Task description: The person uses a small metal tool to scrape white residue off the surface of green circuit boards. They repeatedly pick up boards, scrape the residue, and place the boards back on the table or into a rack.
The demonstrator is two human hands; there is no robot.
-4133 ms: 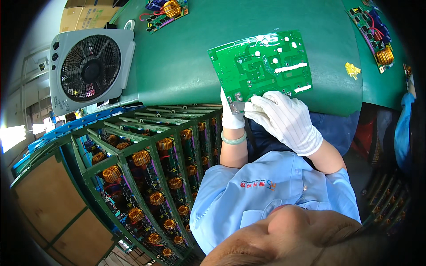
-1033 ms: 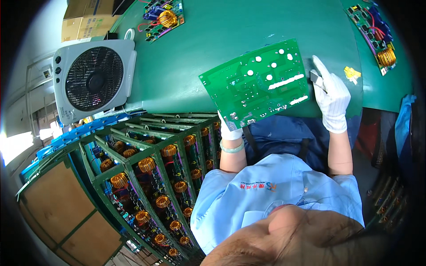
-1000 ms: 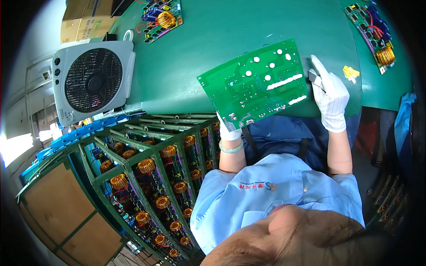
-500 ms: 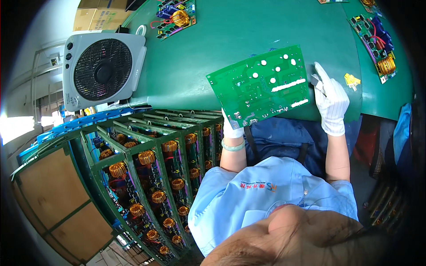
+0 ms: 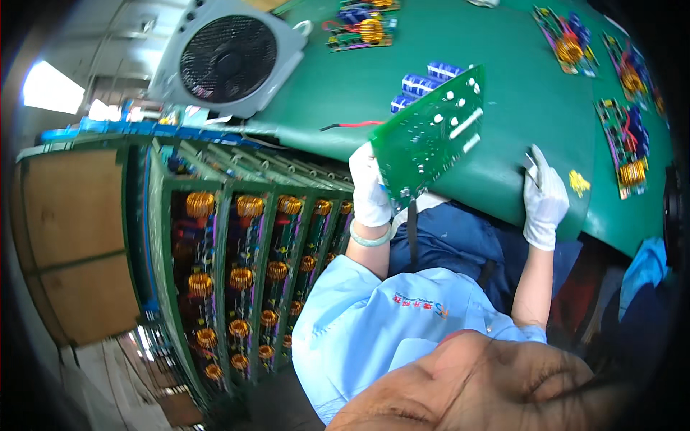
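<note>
My left hand [image 5: 370, 188], in a white glove, grips a green circuit board [image 5: 433, 129] by its lower left edge. The board is held up at a steep tilt, with its solder side and white blobs toward me. Blue capacitors [image 5: 419, 85] and a red wire [image 5: 359, 124] stick out from its far side. My right hand [image 5: 545, 200], also gloved, is apart from the board on the right. Its fingers are closed on a small grey metal piece [image 5: 530, 159], too small to name exactly. Beside that hand, a crumpled yellow scrap [image 5: 578, 183] lies on the green table [image 5: 517, 108].
A grey box fan [image 5: 228, 65] stands at the upper left. More boards with copper coils lie at the back [image 5: 363, 29] and on the right [image 5: 624, 147]. At my left, a green rack [image 5: 223, 287] holds several boards upright. Blue cloth [image 5: 642, 276] hangs at the right edge.
My left hand has turned the board more edge-on, so its capacitors and red wire now show. The right hand has moved away from the board. My view has shifted.
</note>
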